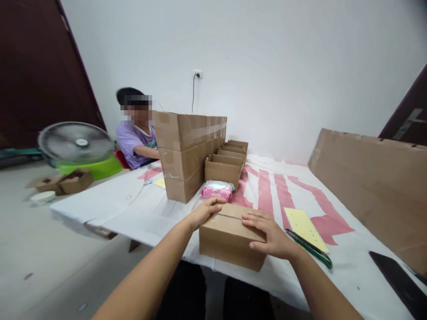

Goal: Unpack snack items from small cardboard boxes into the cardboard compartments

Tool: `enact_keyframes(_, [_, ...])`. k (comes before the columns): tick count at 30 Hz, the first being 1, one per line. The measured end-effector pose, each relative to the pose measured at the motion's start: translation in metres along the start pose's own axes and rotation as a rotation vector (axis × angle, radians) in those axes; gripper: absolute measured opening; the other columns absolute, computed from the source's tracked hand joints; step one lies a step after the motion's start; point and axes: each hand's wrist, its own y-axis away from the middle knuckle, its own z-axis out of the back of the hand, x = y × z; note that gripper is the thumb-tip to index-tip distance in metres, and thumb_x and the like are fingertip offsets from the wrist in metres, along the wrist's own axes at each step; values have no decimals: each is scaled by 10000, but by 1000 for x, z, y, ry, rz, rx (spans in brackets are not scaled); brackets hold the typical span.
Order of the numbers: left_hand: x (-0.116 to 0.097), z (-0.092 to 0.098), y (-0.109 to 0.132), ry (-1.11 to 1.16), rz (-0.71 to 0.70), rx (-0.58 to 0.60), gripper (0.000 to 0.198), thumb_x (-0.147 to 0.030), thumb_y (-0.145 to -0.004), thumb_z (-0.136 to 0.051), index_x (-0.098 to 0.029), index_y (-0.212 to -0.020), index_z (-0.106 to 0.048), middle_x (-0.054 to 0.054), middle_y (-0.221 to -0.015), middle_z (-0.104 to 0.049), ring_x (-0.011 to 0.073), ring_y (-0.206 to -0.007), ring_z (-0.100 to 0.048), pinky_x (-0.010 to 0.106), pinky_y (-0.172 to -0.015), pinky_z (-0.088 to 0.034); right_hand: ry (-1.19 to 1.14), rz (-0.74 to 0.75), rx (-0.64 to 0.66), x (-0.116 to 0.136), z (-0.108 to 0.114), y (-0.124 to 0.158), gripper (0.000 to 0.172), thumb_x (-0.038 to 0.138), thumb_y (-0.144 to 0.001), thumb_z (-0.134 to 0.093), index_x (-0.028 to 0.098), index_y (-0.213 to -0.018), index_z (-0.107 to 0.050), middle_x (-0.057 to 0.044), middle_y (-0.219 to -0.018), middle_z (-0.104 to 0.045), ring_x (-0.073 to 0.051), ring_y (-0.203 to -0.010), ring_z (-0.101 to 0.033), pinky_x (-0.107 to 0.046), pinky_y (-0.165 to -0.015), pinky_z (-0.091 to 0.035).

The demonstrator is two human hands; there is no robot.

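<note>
In front of me on the table stands a closed cardboard box (230, 244), its two top flaps meeting along a narrow seam. My left hand (205, 213) rests at the box's left back edge, fingers stretched out over the top. Across the right flap lies my right hand (268, 233), fingers extended and the thumb apart, low at the front right edge. Both hands touch the box. Just beyond it is a pink pack of wipes (217, 190). To the right, a green-handled cutter (312, 251) lies against a yellow card (305, 227).
Stacked taped boxes (187, 155) form a wall at left centre, beside a row of open boxes (223, 166). A large cardboard sheet (370, 186) stands at right, near a dark flat object (396, 280). A person (136, 142) sits behind the stack; a fan (78, 142) is at left.
</note>
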Motion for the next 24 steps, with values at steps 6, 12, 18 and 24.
enact_keyframes(6, [-2,-2,6,208,78,-25,421,-331,-614,-700,-167,-989,-600,-4,-787,-629,136,-647,-556,256,-635,-395,-3,9,-23,1,0,1,546,471,-778,-638,242,-1265,-545,-100,-1334,-538,-285,-1285,-411,-512,-1067,-306])
enact_keyframes(12, [6,2,5,281,88,-9,364,-357,-628,-691,-180,-934,-605,-24,-728,-611,117,-593,-533,230,-582,-373,26,8,-32,0,-5,0,528,485,-788,-625,247,-1252,-543,-96,-1323,-546,-273,-1277,-424,-490,-1065,-326])
enact_keyframes(18, [12,3,3,332,96,-24,318,-352,-630,-660,-187,-896,-606,-37,-654,-570,108,-545,-497,226,-546,-347,117,-74,-103,-8,-9,33,432,428,-933,-402,261,-1327,-460,-86,-1395,-467,-260,-1323,-373,-502,-1087,-307])
enact_keyframes(24, [11,2,0,384,71,-7,269,-316,-614,-617,-188,-850,-607,-37,-634,-553,116,-549,-485,233,-542,-336,367,-541,-267,-78,-7,130,366,410,-905,-427,249,-1189,-590,-103,-1276,-567,-294,-1207,-503,-529,-988,-435])
